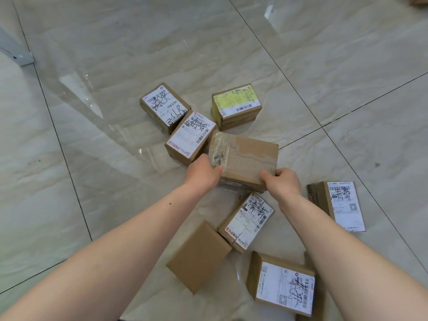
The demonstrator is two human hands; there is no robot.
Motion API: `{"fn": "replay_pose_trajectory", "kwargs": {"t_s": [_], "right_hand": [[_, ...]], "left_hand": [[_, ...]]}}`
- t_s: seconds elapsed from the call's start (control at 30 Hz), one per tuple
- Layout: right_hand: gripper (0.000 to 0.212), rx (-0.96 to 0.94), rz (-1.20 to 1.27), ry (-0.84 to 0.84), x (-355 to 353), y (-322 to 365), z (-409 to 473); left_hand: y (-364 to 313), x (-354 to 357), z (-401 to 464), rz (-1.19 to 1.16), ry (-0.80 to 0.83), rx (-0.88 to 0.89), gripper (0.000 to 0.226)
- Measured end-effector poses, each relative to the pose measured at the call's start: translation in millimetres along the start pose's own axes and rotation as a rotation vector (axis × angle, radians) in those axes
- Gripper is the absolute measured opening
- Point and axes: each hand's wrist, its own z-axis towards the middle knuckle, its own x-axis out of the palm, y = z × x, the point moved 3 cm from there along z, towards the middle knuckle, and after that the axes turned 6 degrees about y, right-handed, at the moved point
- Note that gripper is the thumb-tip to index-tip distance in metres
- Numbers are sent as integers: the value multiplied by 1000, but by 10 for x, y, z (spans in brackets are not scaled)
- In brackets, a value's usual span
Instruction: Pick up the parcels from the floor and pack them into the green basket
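Observation:
Several cardboard parcels lie scattered on the tiled floor. A taped brown parcel (245, 158) is in the middle, and both my hands hold it. My left hand (202, 171) grips its near left corner with the thumb on top. My right hand (281, 181) grips its near right corner. Touching its left side is a white-labelled parcel (191, 137), with another labelled parcel (165, 106) behind that. A parcel with a green-yellow label (236, 105) sits farther back. The green basket is not in view.
Nearer me lie a plain brown parcel (199, 256), a small labelled parcel (246, 220), a large labelled parcel (282, 283) and one at the right (338, 205). A grey metal leg (16, 50) stands at far left. Glossy floor tiles (115, 54) stretch beyond the parcels.

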Motion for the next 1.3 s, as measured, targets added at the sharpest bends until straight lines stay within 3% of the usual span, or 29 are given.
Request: {"fn": "replay_pose_trajectory", "kwargs": {"t_s": [0.47, 0.73, 1.0, 1.3], "right_hand": [[36, -98, -148, 21, -1198, 1374, -1934], [35, -157, -162, 65, -1405, 2167, -3272], [37, -254, -163, 140, -1082, 2547, -4418], [38, -388, -306, 260, -496, 2286, -5593]], "left_hand": [[-1024, -1537, -1986, -34, -117, -24, 27], [-1180, -2632, -3282, -77, -178, -59, 30], [-651, -3310, -4201, -148, -300, -123, 31], [446, -3373, -5286, -285, -473, -229, 34]]}}
